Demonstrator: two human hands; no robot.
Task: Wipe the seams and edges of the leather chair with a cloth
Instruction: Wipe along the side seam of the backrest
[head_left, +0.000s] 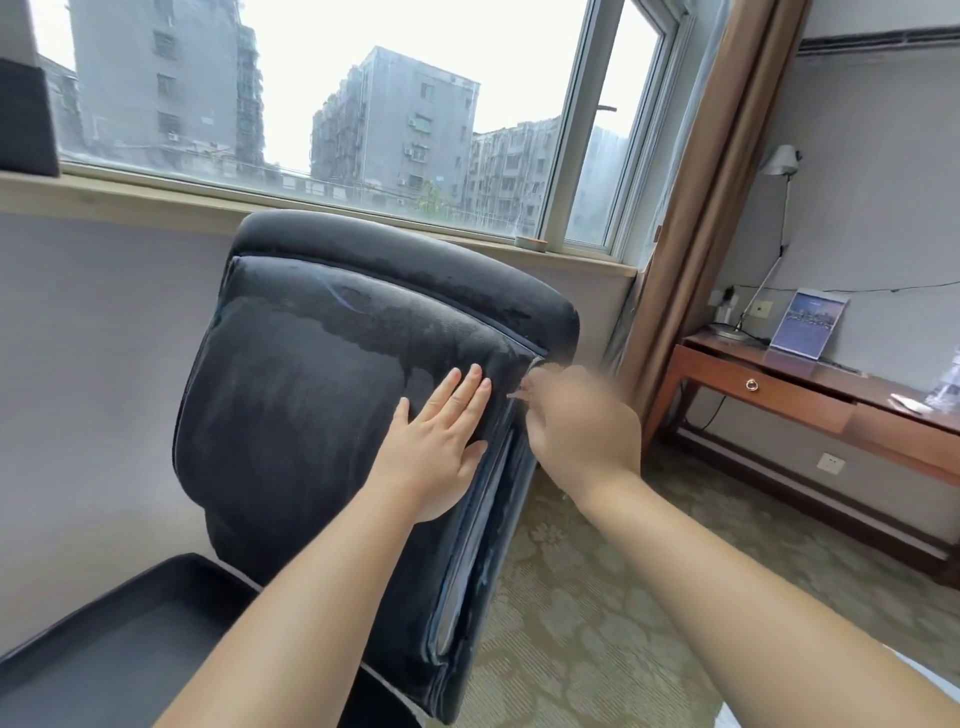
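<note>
Hands on chair backrest, centre frame
Left hand (439, 441) flat, fingers spread, on leather chair (322, 374); right hand (576, 421) blurred at right seam, grip unclear; small dish (531, 243) on windowsill (156, 195), contents unseen

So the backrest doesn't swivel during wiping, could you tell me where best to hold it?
Grip the rounded top edge of the backrest from above with the left hand, which now lies flat on the front. The thick padded roll gives fingers something to curl over.
</note>
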